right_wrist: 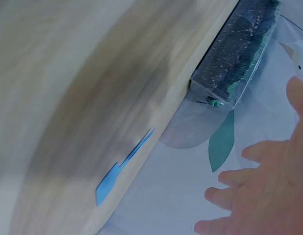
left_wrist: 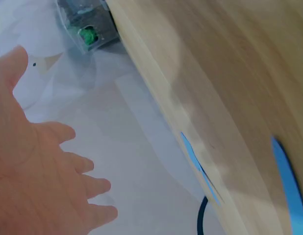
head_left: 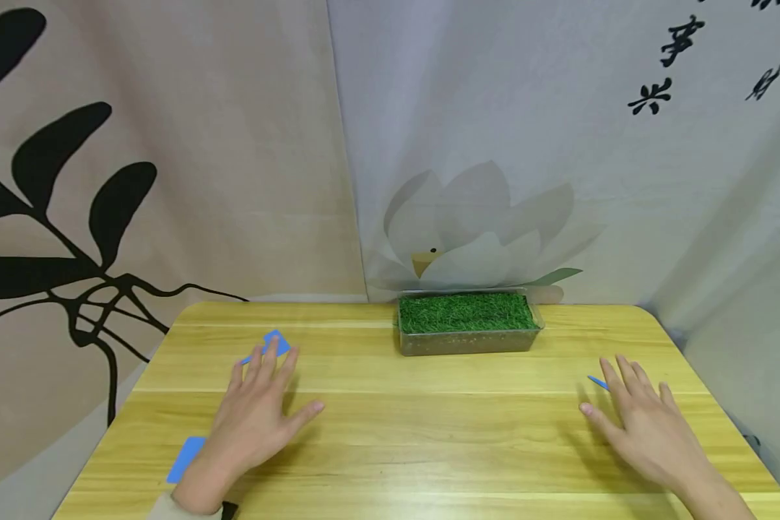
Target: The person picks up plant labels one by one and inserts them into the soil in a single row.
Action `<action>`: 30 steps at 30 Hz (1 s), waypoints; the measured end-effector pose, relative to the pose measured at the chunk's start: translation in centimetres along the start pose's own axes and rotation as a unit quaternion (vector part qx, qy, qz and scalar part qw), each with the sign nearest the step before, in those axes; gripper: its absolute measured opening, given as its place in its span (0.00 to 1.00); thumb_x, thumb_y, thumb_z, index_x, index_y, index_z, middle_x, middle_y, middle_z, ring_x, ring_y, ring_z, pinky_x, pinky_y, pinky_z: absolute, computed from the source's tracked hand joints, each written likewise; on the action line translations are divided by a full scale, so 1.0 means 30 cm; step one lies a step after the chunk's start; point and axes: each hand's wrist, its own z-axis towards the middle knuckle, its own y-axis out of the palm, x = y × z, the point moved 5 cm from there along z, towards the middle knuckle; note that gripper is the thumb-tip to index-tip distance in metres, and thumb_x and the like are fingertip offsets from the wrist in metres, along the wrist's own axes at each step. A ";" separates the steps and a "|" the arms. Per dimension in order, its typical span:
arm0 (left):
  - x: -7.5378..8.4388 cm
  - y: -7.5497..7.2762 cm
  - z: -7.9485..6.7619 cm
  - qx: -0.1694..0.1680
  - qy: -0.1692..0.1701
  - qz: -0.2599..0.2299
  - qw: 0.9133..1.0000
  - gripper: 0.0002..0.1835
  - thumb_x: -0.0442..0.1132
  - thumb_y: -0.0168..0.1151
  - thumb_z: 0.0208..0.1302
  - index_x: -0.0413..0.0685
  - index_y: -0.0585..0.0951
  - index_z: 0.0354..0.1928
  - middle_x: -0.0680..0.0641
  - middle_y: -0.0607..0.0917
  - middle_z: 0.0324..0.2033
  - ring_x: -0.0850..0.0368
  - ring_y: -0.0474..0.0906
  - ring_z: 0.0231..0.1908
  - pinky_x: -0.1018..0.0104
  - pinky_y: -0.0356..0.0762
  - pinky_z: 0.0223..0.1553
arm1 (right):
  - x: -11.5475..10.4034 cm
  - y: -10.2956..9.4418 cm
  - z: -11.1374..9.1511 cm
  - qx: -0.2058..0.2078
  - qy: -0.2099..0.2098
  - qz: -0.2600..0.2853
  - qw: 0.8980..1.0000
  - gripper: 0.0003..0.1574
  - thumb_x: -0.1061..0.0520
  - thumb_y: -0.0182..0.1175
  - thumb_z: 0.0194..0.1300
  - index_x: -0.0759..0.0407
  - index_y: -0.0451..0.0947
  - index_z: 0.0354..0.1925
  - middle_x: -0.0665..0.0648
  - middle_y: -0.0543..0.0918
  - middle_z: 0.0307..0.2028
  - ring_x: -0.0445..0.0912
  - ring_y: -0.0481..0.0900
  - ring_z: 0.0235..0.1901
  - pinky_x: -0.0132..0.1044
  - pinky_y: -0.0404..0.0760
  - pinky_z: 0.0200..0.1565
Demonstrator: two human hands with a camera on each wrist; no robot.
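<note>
My left hand (head_left: pixel 256 415) hovers over the left part of the table with its fingers spread and nothing in them. Just beyond its fingertips lies a flat blue piece (head_left: pixel 278 341) with a thin stem, partly hidden by the fingers. A second blue piece (head_left: pixel 185 459) lies beside the left wrist, partly covered by it. Over the right side, my right hand (head_left: pixel 650 426) is also spread and holds nothing. Under its fingers a blue piece shows only its thin tip (head_left: pixel 596 382); the right wrist view reveals a small spatula-like shape (right_wrist: pixel 108 183) with a wide end.
A clear box (head_left: pixel 468 343) topped with green artificial grass (head_left: pixel 464 312) stands at the table's back edge, right of centre. Behind the wooden table (head_left: pixel 442 448) hangs a printed curtain (head_left: pixel 234 144) with dark leaves and a pale flower.
</note>
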 end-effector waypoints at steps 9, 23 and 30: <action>0.040 0.016 0.077 -0.011 -0.022 -0.065 0.998 0.48 0.70 0.51 0.75 0.43 0.60 0.81 0.31 0.54 0.80 0.28 0.45 0.78 0.29 0.42 0.75 | -0.030 -0.045 0.077 0.006 0.021 0.044 0.999 0.48 0.39 0.52 0.82 0.66 0.49 0.82 0.76 0.60 0.76 0.77 0.63 0.68 0.74 0.57 0.66; 0.141 0.071 0.211 0.034 -0.065 -0.247 0.966 0.31 0.55 0.62 0.76 0.40 0.76 0.71 0.38 0.76 0.69 0.36 0.69 0.71 0.35 0.68 0.67 | -0.032 -0.052 0.219 0.083 0.086 0.197 0.973 0.37 0.44 0.51 0.83 0.72 0.68 0.72 0.76 0.76 0.64 0.69 0.80 0.54 0.62 0.82 0.48; 0.183 0.112 0.271 0.027 -0.089 -0.306 0.947 0.25 0.51 0.61 0.77 0.43 0.80 0.67 0.41 0.82 0.64 0.41 0.80 0.59 0.42 0.80 0.55 | -0.039 -0.029 0.311 0.093 0.099 0.219 0.966 0.36 0.42 0.50 0.83 0.70 0.73 0.69 0.72 0.81 0.60 0.64 0.81 0.54 0.48 0.83 0.42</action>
